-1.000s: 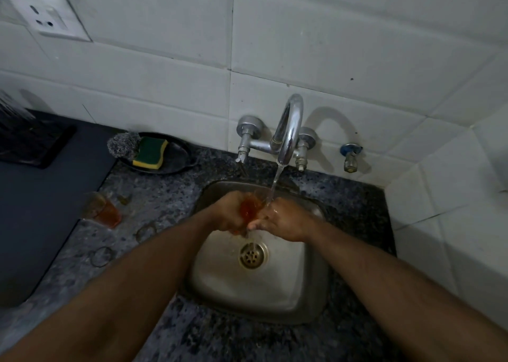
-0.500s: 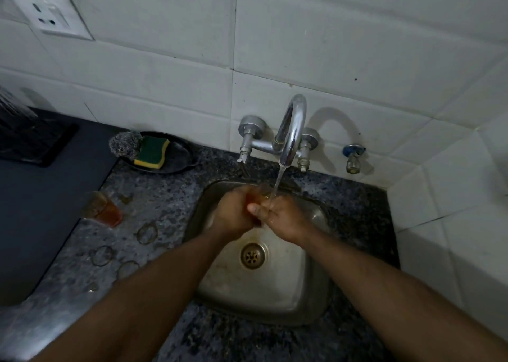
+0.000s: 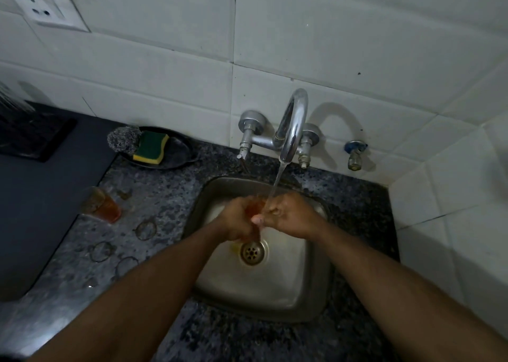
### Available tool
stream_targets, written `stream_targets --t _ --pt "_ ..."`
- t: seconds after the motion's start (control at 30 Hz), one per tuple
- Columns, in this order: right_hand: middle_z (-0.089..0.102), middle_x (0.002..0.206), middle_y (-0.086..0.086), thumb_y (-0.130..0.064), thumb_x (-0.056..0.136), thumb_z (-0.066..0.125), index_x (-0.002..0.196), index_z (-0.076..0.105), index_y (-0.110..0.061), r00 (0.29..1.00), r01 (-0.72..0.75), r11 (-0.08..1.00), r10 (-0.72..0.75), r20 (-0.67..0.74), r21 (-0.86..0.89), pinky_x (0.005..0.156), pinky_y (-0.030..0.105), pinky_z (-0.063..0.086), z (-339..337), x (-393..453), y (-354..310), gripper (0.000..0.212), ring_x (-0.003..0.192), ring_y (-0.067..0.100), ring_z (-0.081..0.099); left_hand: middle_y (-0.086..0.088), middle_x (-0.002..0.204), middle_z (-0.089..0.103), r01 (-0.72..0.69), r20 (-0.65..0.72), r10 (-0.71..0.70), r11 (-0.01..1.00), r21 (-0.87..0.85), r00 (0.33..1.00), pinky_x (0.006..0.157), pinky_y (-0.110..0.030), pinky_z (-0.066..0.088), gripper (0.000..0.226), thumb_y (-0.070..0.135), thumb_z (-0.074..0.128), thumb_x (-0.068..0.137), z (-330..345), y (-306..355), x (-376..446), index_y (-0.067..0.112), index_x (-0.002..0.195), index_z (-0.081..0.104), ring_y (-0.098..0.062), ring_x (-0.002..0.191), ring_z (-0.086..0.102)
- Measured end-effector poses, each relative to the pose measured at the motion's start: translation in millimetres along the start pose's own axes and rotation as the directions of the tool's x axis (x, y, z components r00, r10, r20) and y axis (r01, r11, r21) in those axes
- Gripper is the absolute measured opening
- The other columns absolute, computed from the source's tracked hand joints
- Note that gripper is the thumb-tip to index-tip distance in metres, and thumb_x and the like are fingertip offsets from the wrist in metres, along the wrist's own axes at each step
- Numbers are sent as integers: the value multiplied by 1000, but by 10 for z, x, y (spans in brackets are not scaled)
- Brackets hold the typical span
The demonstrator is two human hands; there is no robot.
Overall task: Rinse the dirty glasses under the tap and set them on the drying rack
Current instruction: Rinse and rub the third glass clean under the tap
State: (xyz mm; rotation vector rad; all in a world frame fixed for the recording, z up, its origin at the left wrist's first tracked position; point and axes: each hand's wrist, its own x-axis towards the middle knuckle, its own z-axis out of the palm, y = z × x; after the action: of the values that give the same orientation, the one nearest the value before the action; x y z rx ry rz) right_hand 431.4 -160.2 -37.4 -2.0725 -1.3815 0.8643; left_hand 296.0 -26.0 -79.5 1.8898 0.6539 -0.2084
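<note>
Hands barely shifted since the earlier frame: left hand gripped the amber glass over the sink, right hand curled against its rim, tap stream hitting it. Second glass lay tilted on the tabletop, well apart left.

Glasses: 2, one amber glass under the tap, one glass on tabletop. Hands: 2, left hand, right hand. Sponge: 1; steel scrubber: 1.

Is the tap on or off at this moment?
On. A thin stream of water runs from the tap spout onto the glass held by both hands over the sink.
</note>
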Motion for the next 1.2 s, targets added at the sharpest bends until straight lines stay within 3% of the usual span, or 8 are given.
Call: stream_targets --t 0.1,0.23,0.37,0.57,0.77,0.93,1.03,1.2 --pt "78 82 1 -41 93 75 80 79 -27 944 -186 911 270 -189 369 80 44 62 123 -40 18 20 80 22 75 3 108 66 37 112 -28 997 -75 993 75 -23 55 74 -2 87 66 2 29 -84 24 129 57 -12 94 65" --pt "80 89 2 -29 101 66 96 78 -18 783 -221 451 610 -119 865 79 38 60 479 -9 -87 17 85 22 75 -4 110 74 98 164 -21 871 -481 986 91 -37 58 41 7 74 82 75 101 -222 28 117 66 -24 105 70" --pt "81 101 12 -27 94 69 109 78 -12 698 -272 92 704 130 958 86 43 61 794 72 -196 23 95 31 76 -12 89 77 383 262 -286 783 -491 922 75 -39 59 21 25 62 87 75 93 -241 12 99 74 -23 78 75" --pt "77 75 10 -36 98 65 104 77 -8 581 -273 -165 757 300 948 48 28 55 957 175 -272 31 60 27 72 -15 94 78 504 223 -466 657 -561 856 58 -31 57 37 37 60 94 0 63 -160 8 111 75 -26 75 72" --pt "72 78 10 -31 89 81 82 74 -14 681 -317 357 731 -51 879 61 37 54 875 58 -120 20 65 23 65 -16 98 74 386 -42 -653 497 -777 756 51 -33 58 26 31 65 94 0 -153 -103 9 105 72 -30 83 73" --pt "77 86 -9 -28 82 85 85 77 -27 943 -240 941 284 -174 236 79 31 60 547 -59 -234 8 83 5 72 -11 68 69 347 -48 -618 502 -792 785 50 -28 48 32 31 54 97 40 -88 -75 10 83 73 -25 56 61" --pt "80 86 -12 -30 84 83 92 84 -26 994 -110 994 110 -20 -17 74 29 60 225 -36 -324 9 77 -2 72 -9 60 65 390 14 -538 592 -705 843 43 -25 42 45 45 51 99 43 80 -43 14 71 68 -25 48 57" --pt "78 77 8 -19 94 78 92 80 -7 945 -309 923 325 -33 230 68 44 65 32 23 -394 13 67 22 76 -7 77 77 64 -343 -258 871 -487 903 77 -42 55 53 53 48 96 63 192 25 13 77 78 -29 81 73"
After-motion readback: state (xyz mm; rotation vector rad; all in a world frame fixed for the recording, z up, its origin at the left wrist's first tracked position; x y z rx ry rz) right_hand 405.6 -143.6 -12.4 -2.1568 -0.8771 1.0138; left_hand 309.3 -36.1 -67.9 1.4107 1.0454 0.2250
